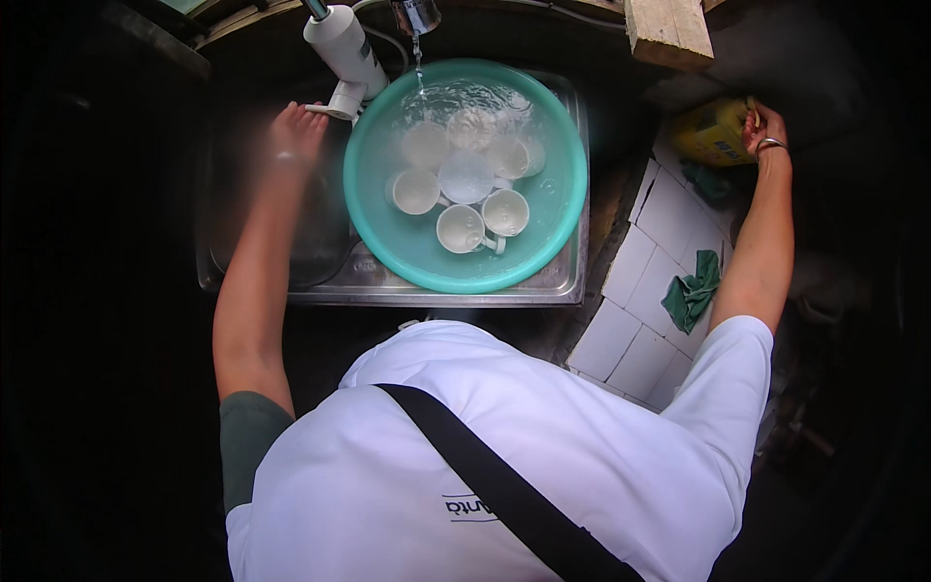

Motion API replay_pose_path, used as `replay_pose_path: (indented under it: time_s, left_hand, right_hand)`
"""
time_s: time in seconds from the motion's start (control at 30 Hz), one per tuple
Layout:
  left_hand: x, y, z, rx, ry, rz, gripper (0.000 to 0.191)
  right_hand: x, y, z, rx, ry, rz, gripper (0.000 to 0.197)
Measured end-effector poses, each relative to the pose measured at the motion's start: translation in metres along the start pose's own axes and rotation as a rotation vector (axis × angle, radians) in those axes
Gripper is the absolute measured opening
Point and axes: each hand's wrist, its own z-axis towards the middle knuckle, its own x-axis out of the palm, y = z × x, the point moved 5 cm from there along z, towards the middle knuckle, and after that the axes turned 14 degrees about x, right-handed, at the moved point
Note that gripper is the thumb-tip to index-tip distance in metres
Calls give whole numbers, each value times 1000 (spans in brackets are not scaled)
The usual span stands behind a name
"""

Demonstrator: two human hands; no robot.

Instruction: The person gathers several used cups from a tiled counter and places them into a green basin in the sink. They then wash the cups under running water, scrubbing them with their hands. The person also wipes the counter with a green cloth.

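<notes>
My left hand (297, 134) is at the lever (327, 110) of a white faucet (345, 54), its fingers around the lever's end. Water runs from the metal spout (417, 16) into a round turquoise plastic basin (465, 282). Several white mugs (460, 229) sit in the water there, some on their sides and some partly hidden by ripples. Far to the right, my right hand (765, 131) grips the handle of a yellow plastic jug (713, 133) that bears writing. The jug is tilted, and its underside is in shadow.
The basin rests on a stainless steel sink (436, 298), whose dark bowl (320, 225) lies to the left. A green cloth (692, 291) lies on white tiles (640, 273) at the right. A wooden beam (669, 36) juts in at the top right.
</notes>
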Motion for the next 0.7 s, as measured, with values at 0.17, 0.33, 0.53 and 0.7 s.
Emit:
replay_pose_path:
  time_s: [0.17,0.33,0.53,0.7]
  left_hand:
    - [-6,0,4,1,-17,-18,27]
    - [0,-1,1,12,-26,-43,26]
    - [3,-6,-5,17,49,-1,36]
    - [-8,-12,-38,102,16,26,35]
  right_hand:
    - [-3,-2,4,-13,34,5,25]
    - [-6,-5,8,-5,41,-9,28]
    - [-18,-26,-23,-91,-170,230,47]
    - [34,-117,-51,-66,617,548,40]
